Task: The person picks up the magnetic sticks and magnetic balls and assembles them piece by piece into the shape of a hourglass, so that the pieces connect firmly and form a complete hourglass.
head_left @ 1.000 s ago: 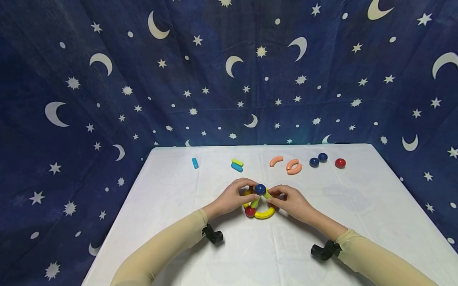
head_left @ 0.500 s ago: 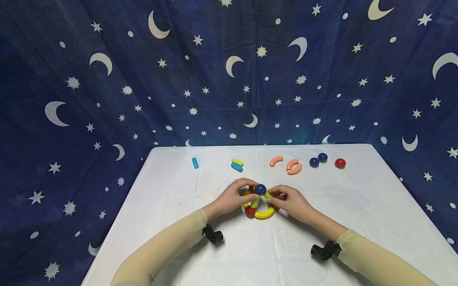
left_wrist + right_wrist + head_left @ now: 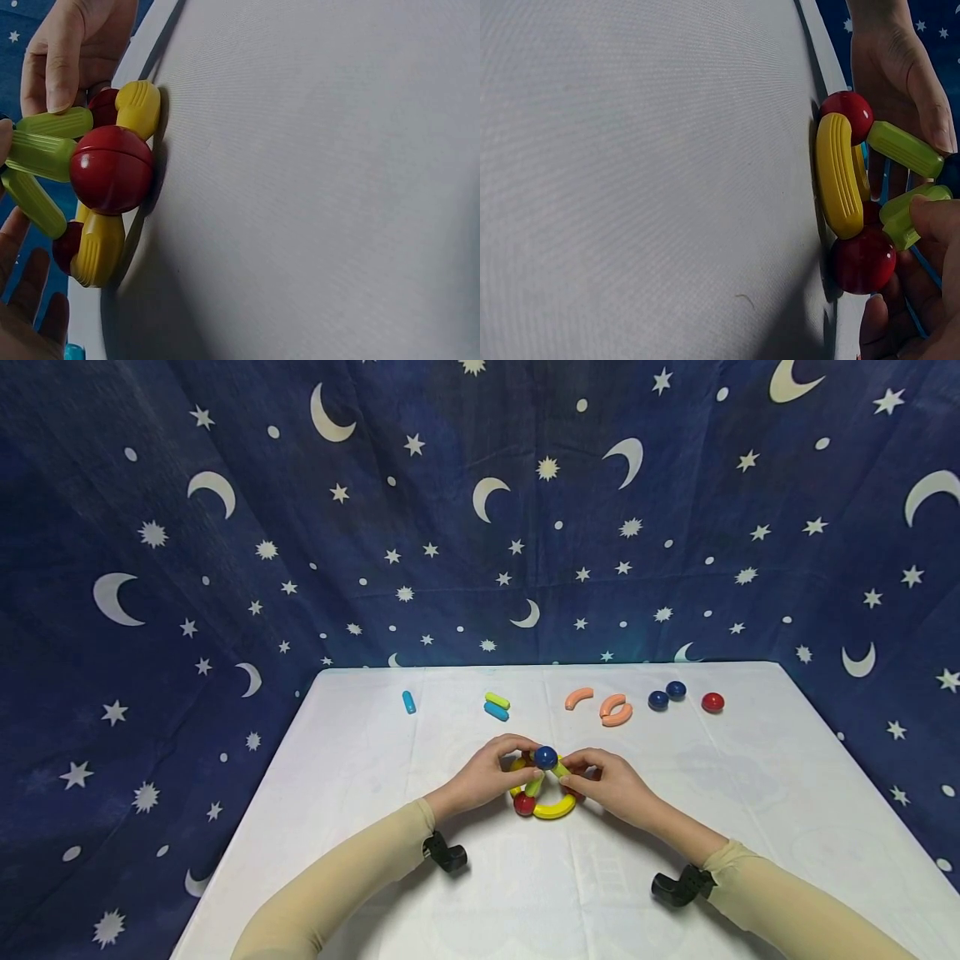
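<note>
A small pyramid of magnetic building pieces stands mid-table between both hands. Its base joins red balls (image 3: 112, 169) with yellow curved rods (image 3: 835, 176). Straight green rods (image 3: 43, 155) lean inward from the red balls to a blue ball (image 3: 546, 757) at the top. My left hand (image 3: 486, 774) holds the upper end of a green rod near the blue ball, thumb in front and index finger reaching behind. With thumb and fingers my right hand (image 3: 613, 783) pinches the right green rod (image 3: 909, 217), beside a red ball (image 3: 864, 259). The hands hide parts of the far side.
Loose pieces lie along the back of the white table (image 3: 360, 760): a blue rod (image 3: 408, 702), a green rod (image 3: 497, 700) against another blue rod (image 3: 496, 712), orange curved rods (image 3: 579, 697), two blue balls (image 3: 658, 700) and a red ball (image 3: 713, 702). A starry cloth (image 3: 450, 510) hangs behind.
</note>
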